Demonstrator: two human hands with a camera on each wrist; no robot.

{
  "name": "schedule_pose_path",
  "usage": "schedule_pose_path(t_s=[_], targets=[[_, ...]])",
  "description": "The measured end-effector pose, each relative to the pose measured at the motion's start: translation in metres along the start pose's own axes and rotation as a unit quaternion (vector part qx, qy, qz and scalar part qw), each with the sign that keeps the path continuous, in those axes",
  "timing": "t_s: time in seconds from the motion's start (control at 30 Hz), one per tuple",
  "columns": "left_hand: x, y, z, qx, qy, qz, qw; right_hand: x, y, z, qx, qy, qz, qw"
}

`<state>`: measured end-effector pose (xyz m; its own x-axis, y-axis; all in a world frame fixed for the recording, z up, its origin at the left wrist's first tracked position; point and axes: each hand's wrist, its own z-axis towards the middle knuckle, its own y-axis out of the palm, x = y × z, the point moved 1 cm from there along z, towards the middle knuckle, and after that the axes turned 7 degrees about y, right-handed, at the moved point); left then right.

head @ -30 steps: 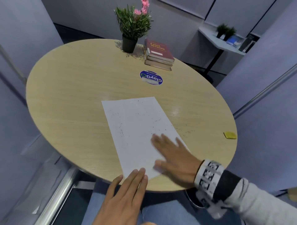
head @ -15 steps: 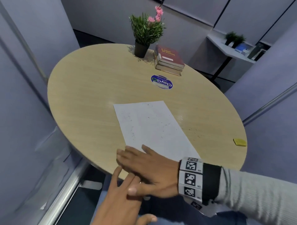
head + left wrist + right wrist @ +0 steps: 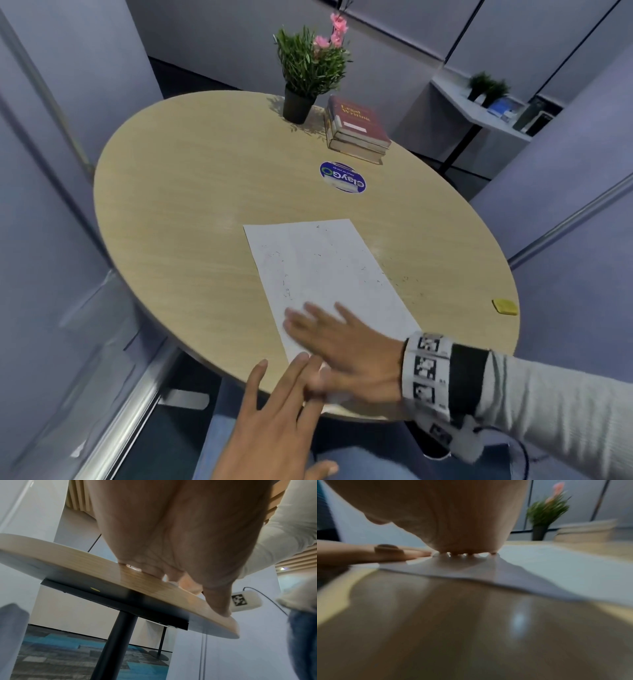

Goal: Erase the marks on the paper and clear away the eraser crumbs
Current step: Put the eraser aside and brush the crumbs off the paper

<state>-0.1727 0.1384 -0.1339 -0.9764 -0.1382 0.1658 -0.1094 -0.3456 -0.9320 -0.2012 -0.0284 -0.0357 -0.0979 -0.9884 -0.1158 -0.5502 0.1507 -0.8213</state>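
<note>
A white sheet of paper (image 3: pixel 325 274) lies on the round wooden table (image 3: pixel 191 212), dotted with small dark eraser crumbs (image 3: pixel 284 291); more crumbs (image 3: pixel 407 279) lie on the wood to its right. My right hand (image 3: pixel 342 342) lies flat with straight, spread fingers on the paper's near end (image 3: pixel 539 568). My left hand (image 3: pixel 284 411) is held flat at the table's near edge, its fingertips (image 3: pixel 154 573) touching the rim beside the paper's near corner. A yellow eraser (image 3: pixel 505 306) sits alone near the right rim.
At the far side stand a potted plant (image 3: pixel 308 75) and a stack of books (image 3: pixel 356 128), with a blue round sticker (image 3: pixel 342 178) in front of them. Grey partition walls close in left and right. My knees in jeans (image 3: pixel 342 455) are under the near edge.
My right hand swept left across the paper's near end toward my left hand, then came back right onto the paper. The left hand stayed at the table's near edge.
</note>
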Motion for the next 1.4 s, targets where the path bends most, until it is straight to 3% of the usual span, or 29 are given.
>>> schedule_pose_path(t_s=[0.13,0.2,0.3,0.37,0.43,0.6,0.67,0.73,0.8,0.9,1.0,1.07,1.13,1.27,1.33,1.4], targets=[[0.000,0.002,-0.005,0.011,-0.010,-0.020,1.000,0.081,-0.018,0.000,0.060,0.238,0.002,0.969],[0.000,0.001,-0.005,0.007,-0.022,-0.024,0.999,0.079,-0.022,-0.004,0.048,0.212,0.005,0.976],[0.002,0.000,-0.003,-0.001,-0.024,-0.022,0.999,0.016,-0.017,-0.002,0.007,0.045,-0.027,0.999],[0.002,-0.001,-0.002,0.009,-0.017,-0.018,1.000,-0.008,-0.008,-0.001,-0.006,-0.012,-0.005,1.000],[0.001,0.000,-0.003,0.002,-0.010,-0.006,1.000,0.016,-0.002,0.005,0.012,0.018,0.001,1.000],[0.000,-0.002,-0.003,0.002,-0.013,-0.032,0.999,0.115,-0.011,-0.002,0.063,0.250,0.046,0.965],[0.003,-0.011,0.000,0.033,-0.008,-0.050,0.998,0.123,-0.021,-0.008,0.073,0.285,0.077,0.953],[0.004,-0.024,0.005,0.082,-0.010,-0.071,0.994,0.108,-0.029,-0.010,0.085,0.251,0.081,0.961],[0.003,-0.033,0.009,0.106,-0.011,-0.071,0.992,0.073,-0.031,-0.009,0.076,0.157,0.045,0.984],[-0.005,-0.032,0.010,0.043,-0.017,-0.063,0.997,0.006,-0.030,-0.002,0.049,-0.004,-0.014,0.999],[-0.013,-0.020,0.009,-0.035,-0.037,-0.061,0.997,-0.031,-0.027,0.011,0.034,-0.094,0.007,0.995],[-0.015,-0.016,0.008,-0.057,-0.037,-0.055,0.996,-0.033,-0.024,0.021,0.004,-0.102,-0.004,0.995],[-0.015,-0.014,0.006,-0.059,-0.033,-0.042,0.997,-0.012,-0.020,0.029,0.003,-0.063,-0.029,0.998],[-0.014,-0.013,0.002,-0.038,-0.039,-0.046,0.997,0.045,-0.031,0.026,0.048,0.153,0.041,0.986],[-0.016,-0.012,0.003,-0.039,-0.043,-0.050,0.997,0.035,-0.036,0.023,0.046,0.133,0.008,0.990],[-0.017,-0.008,0.005,-0.047,-0.038,-0.044,0.997,0.000,-0.034,0.025,0.030,0.033,-0.033,0.998]])
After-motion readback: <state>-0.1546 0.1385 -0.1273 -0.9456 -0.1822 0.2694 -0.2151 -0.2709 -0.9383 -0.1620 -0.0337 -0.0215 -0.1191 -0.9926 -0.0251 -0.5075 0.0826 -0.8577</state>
